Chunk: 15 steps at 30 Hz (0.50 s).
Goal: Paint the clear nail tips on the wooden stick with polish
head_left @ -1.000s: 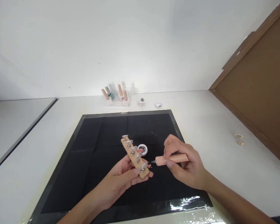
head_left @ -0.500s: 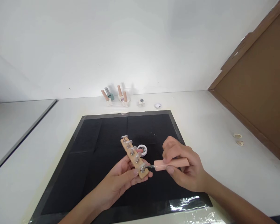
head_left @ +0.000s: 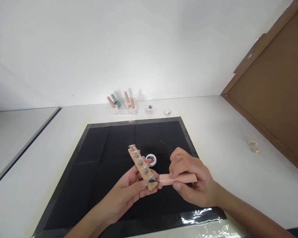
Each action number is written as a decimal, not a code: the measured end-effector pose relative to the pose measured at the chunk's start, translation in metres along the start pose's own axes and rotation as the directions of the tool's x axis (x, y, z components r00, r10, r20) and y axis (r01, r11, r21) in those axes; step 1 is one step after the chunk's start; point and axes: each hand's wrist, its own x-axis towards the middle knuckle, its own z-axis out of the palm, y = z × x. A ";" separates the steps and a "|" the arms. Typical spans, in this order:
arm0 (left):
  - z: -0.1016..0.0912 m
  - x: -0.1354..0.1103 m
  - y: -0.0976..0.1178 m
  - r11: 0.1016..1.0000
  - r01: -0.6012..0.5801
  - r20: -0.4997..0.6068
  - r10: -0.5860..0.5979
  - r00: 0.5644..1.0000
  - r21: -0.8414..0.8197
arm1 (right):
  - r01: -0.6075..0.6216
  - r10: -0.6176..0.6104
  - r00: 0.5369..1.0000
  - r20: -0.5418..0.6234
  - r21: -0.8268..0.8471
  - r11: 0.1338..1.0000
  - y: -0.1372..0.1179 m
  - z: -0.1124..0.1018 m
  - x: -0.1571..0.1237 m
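My left hand [head_left: 129, 190] is closed on a wooden nail tip stand [head_left: 142, 167], tilted away from me. Along it, several clear false nails [head_left: 141, 159] sit on small metal mounts. Between my right thumb and fingers lies a pink nail polish brush [head_left: 177, 179]; my right hand [head_left: 195, 177] is closed around its cap. The dark bristles lie over the false nail at the near end, beside my left thumb. A small round white dish [head_left: 151, 160] shows just right of the stand, by a left fingertip.
A black mat [head_left: 94, 172] with taped edges covers the white table. Several polish bottles [head_left: 132, 107] stand at the back, near an open bottle [head_left: 150, 109] and a small white dish [head_left: 167, 112]. Two round pieces [head_left: 254, 151] lie right, before a brown board [head_left: 275, 89].
My right hand has moved slightly left and down with the brush, so its bristles reach further across the nearest false nail. My left hand and the stand have hardly moved.
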 end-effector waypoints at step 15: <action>-0.002 0.002 0.002 1.000 -0.020 0.019 0.019 1.000 0.008 | 0.066 -0.064 0.997 0.041 -0.046 0.997 0.000 0.004 0.002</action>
